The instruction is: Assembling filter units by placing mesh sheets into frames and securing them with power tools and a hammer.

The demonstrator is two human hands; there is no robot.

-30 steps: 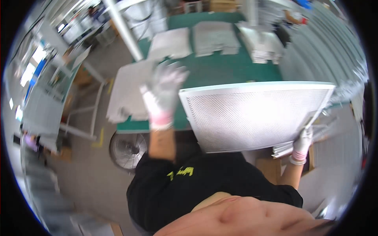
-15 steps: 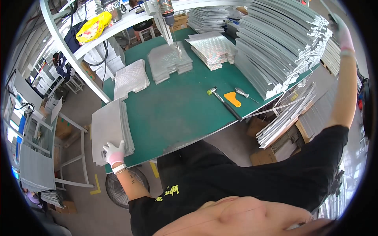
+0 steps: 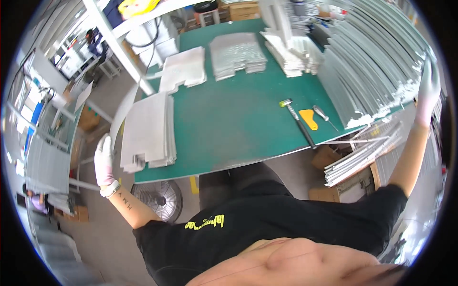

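Note:
My left hand (image 3: 103, 159), in a white glove, is out beyond the table's left edge. Its fingers close on the edge of a thin pale sheet (image 3: 125, 112), which stands bent and upright beside a stack of notched grey sheets (image 3: 148, 124). Far to the right, my gloved right hand (image 3: 430, 90) reaches up along the cut ends of a tall pile of grey panels (image 3: 377, 66). Its fingers are stretched out and lie close together near the pile; whether they touch it is hard to see.
On the green table (image 3: 229, 124) are a hammer (image 3: 298, 123), a yellow scraper (image 3: 308, 119) and a screwdriver (image 3: 325, 117). Further back are more sheet stacks (image 3: 238, 55). A white frame post (image 3: 114, 43) rises at left; a floor fan (image 3: 160, 200) stands below the table's front edge.
My left hand has left the top of the near-left stack and moved outward, with a sheet now raised beside it. My right hand has come lower along the panel pile. The view has shifted.

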